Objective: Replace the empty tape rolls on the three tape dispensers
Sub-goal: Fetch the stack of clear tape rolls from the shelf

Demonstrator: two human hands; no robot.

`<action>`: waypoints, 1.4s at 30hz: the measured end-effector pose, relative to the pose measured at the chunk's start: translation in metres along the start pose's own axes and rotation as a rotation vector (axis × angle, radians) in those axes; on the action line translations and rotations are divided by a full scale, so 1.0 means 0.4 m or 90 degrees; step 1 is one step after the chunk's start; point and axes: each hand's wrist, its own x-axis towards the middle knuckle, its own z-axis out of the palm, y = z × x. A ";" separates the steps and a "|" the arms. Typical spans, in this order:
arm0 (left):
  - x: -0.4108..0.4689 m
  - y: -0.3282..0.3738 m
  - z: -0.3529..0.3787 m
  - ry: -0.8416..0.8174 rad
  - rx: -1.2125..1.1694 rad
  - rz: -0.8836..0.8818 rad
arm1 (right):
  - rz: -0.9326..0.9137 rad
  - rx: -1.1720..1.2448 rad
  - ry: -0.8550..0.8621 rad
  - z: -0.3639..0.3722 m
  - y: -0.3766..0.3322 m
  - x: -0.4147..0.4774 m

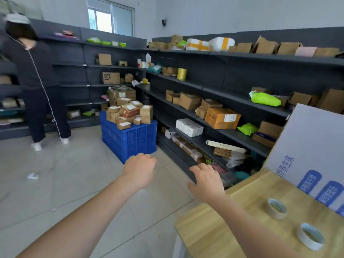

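1. Hands are both out front over the floor (55, 192): the left hand (138, 170) has its fingers loosely curled down, the right hand (206, 180) has its fingers a little apart and relaxed. Neither holds anything.
2. Two tape rolls lie flat on the table (214, 229) at near right, the far roll (276, 209) and the near roll (310, 236). They sit apart from each other, beside a white box (312, 146).
3. No dispenser is in view, so the step looks like a reach or a turn toward the work, and the task seems barely begun.
4. The best move on that reading is to bring the right hand to the far roll, pinch across its rim and lift straight up.
5. Both rolls look thin-walled, pale rings with a bluish inner face. Whether they are fresh or spent cannot be told.
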 end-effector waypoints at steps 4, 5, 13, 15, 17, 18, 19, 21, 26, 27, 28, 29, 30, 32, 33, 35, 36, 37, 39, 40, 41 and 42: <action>0.065 -0.121 0.003 0.019 0.014 -0.027 | -0.025 -0.012 0.017 -0.004 -0.066 0.137; 0.085 -0.149 0.006 0.024 0.015 -0.032 | -0.028 -0.010 0.022 -0.003 -0.081 0.171; 0.302 -0.352 0.078 0.045 0.004 -0.060 | -0.058 0.009 0.045 0.026 -0.177 0.485; 0.383 -0.405 0.092 0.060 0.011 -0.066 | -0.065 0.016 0.054 0.032 -0.188 0.583; 0.470 -0.456 0.101 0.077 0.022 -0.063 | -0.064 0.026 0.059 0.031 -0.195 0.682; 0.514 -0.480 0.105 0.080 0.026 -0.060 | -0.064 0.029 0.062 0.029 -0.197 0.732; 0.556 -0.502 0.109 0.080 0.029 -0.060 | -0.063 0.031 0.062 0.026 -0.200 0.779; 0.637 -0.545 0.114 0.091 0.028 -0.063 | -0.057 0.033 0.067 0.018 -0.206 0.868; 0.810 -0.621 0.120 0.130 0.020 -0.044 | -0.050 0.047 0.082 0.003 -0.210 1.055; 0.839 -0.631 0.124 0.131 0.015 -0.041 | -0.050 0.046 0.085 0.003 -0.211 1.087; 0.869 -0.643 0.127 0.131 0.011 -0.039 | -0.050 0.045 0.087 0.002 -0.212 1.120; 0.900 -0.654 0.129 0.133 0.007 -0.036 | -0.050 0.042 0.089 0.002 -0.213 1.154; 0.930 -0.666 0.132 0.133 0.005 -0.031 | -0.051 0.037 0.092 0.002 -0.213 1.188; 0.993 -0.691 0.141 0.135 -0.001 -0.020 | -0.053 0.025 0.100 0.004 -0.211 1.258; 1.027 -0.705 0.147 0.139 -0.002 -0.015 | -0.051 0.020 0.104 0.006 -0.210 1.294; 1.097 -0.732 0.162 0.139 0.000 -0.006 | -0.042 0.014 0.110 0.012 -0.209 1.367; 1.136 -0.749 0.170 0.139 -0.001 -0.003 | -0.037 0.011 0.113 0.017 -0.209 1.406; 1.176 -0.767 0.178 0.139 -0.007 0.000 | -0.034 0.007 0.114 0.022 -0.211 1.446; 1.251 -0.805 0.192 0.141 -0.021 0.007 | -0.023 0.000 0.116 0.034 -0.217 1.523; 1.293 -0.829 0.200 0.144 -0.026 0.014 | -0.014 -0.004 0.117 0.040 -0.221 1.567; 1.324 -0.845 0.203 0.146 -0.026 0.021 | -0.007 -0.005 0.117 0.042 -0.223 1.599; 1.352 -0.860 0.205 0.146 -0.027 0.026 | 0.000 -0.005 0.118 0.042 -0.226 1.627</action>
